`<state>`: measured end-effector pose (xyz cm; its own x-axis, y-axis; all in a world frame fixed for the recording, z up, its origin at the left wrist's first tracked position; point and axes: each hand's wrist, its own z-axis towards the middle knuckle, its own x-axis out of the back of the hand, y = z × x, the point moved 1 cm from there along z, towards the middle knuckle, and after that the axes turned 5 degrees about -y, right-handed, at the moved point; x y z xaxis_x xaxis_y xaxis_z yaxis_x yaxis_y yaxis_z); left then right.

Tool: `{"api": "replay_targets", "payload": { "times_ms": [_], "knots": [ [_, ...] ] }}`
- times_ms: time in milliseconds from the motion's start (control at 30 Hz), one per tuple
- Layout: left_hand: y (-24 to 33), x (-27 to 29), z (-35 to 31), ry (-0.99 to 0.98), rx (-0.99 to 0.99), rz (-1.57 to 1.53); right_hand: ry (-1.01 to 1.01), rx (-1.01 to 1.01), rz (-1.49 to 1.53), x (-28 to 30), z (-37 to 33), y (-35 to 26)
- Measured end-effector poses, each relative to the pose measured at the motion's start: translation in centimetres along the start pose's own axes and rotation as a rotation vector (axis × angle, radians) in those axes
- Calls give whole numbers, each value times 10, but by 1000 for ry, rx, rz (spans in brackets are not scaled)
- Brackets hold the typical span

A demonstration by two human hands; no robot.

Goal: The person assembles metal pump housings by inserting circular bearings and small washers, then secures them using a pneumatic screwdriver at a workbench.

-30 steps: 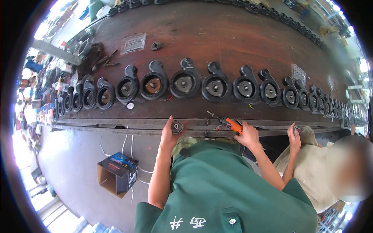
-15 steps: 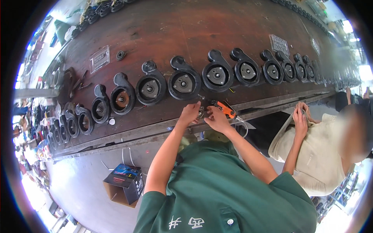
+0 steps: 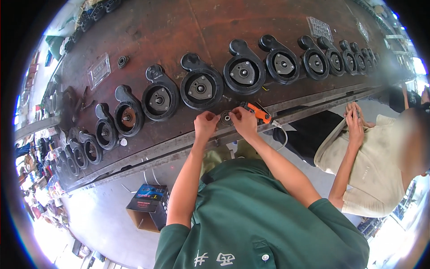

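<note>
At the bench, my right hand grips a round part, seemingly positioning it; left hand pinched, contents unclear; next apparently needs steadiness.

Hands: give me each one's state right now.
Left hand: fingers bent at left rim of the round metal part; grip unclear.
Right hand: closed on that part's right rim.

Floor before me: bright, washed white toward lower left. Tabletop: dimmer, soft reddish sheen. Co-worker's head: heavily blurred. Outer rim: bowed edges, black corners.
</note>
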<state>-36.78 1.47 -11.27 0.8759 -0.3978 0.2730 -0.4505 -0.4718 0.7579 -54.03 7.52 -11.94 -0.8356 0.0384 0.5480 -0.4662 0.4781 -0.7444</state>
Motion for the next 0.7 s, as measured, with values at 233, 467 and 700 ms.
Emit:
{"api": "replay_targets", "payload": {
  "times_ms": [233, 467, 700],
  "knots": [
    [-14, -11, 8, -86, 154, -110, -78, -136, -197, 1, 11, -15],
    [-6, -11, 7, -80, 182, -105, -126, -205, -238, 5, 19, -20],
    [-2, -13, 0, -44, 129, -11, -122, -195, -343, 4, 24, -18]
  ]
}}
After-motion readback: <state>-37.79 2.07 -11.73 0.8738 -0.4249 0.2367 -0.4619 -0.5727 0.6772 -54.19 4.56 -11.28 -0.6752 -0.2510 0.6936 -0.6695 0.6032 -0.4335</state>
